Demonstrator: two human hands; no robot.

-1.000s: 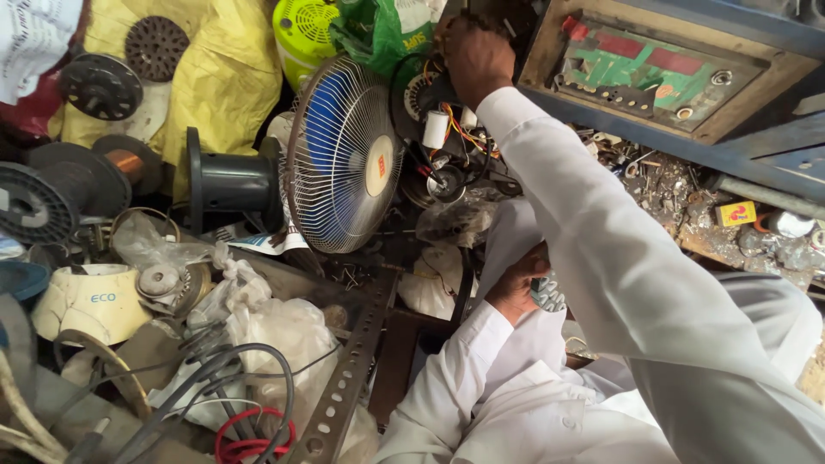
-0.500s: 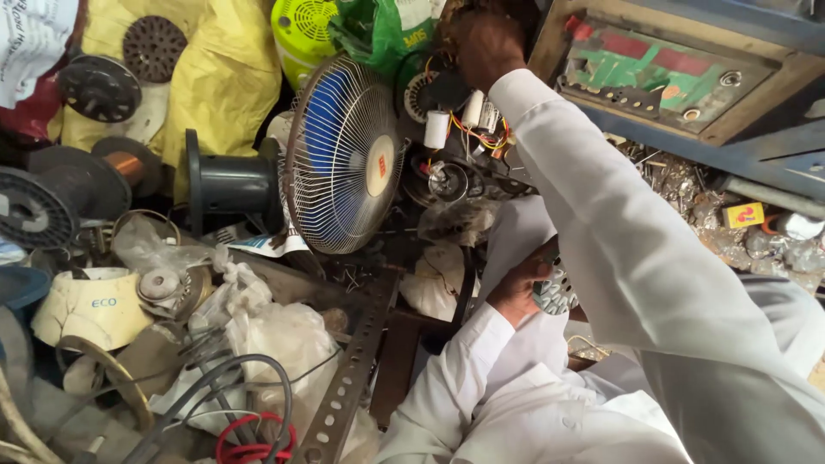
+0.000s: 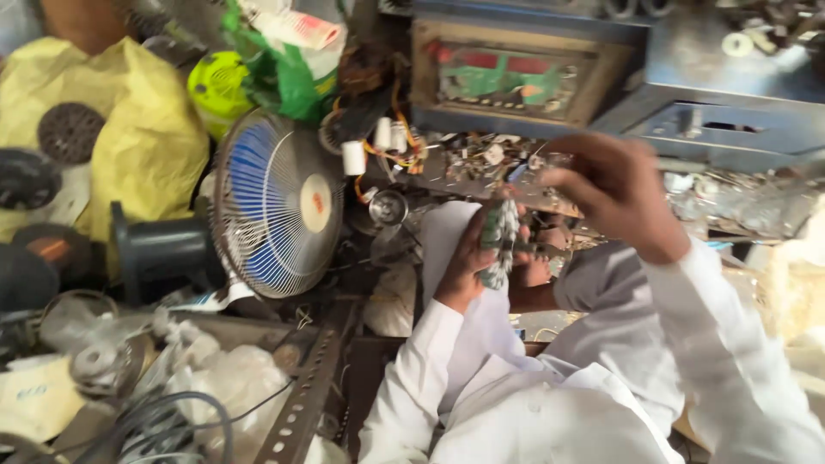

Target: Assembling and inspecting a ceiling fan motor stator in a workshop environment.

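A small greenish-grey ribbed part (image 3: pixel 498 245), blurred, is gripped upright in the left hand (image 3: pixel 468 266), fingers closed round it, just above the lap in white cloth. The right hand (image 3: pixel 614 198) is held close beside its top, fingers curled; whether anything is pinched cannot be told. To do it well, the part should be kept steady and low, and worked from the top with fingertips only. Farther off, a blue-bladed table fan (image 3: pixel 275 206) is seen left, a framed green board (image 3: pixel 516 82) behind.

Blue-grilled fan (image 3: pixel 279 204), yellow bag (image 3: pixel 146 129)
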